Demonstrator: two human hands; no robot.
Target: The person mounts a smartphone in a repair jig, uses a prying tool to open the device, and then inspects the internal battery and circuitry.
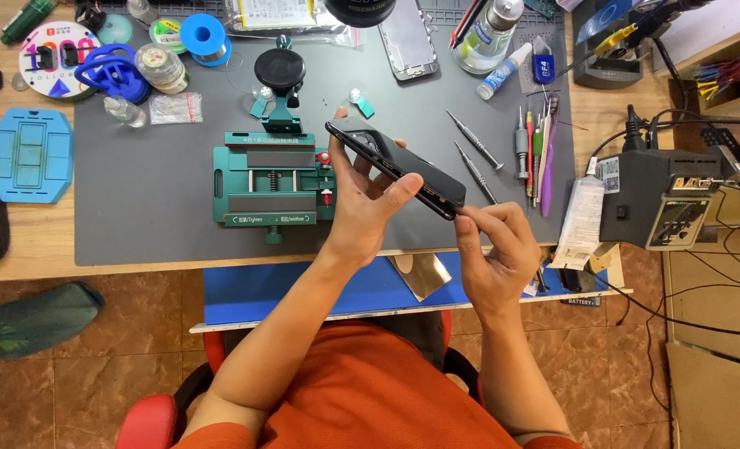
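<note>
Black and glossy, the one phone [397, 169] is held up off the grey work mat [137, 216], tilted edge-on to the camera, just above and to the right of the green clamp jig [272, 185]. The left hand [363, 208] is closed around its middle, thumb across the near face and fingers curled behind. The right hand [493, 249] is pinched shut at the phone's lower right corner, thumb and forefinger meeting on the edge; whether a small pick or tool sits between them cannot be told.

By the look of it, the step in hand is working at the phone's edge or seam at that corner. The next move would call for a steady left-hand grip while the right fingertips act finely along the edge, without flexing the body.

Counted outward: one clamp jig, with one black suction cup [280, 68] on its stand behind it; about six slim screwdrivers and picks [530, 145] laid on the mat to the right; one blue suction handle [112, 73] and one blue solder spool [202, 37] at upper left; one bare phone frame [407, 40] at the top; one black soldering station [661, 199] at the far right.
</note>
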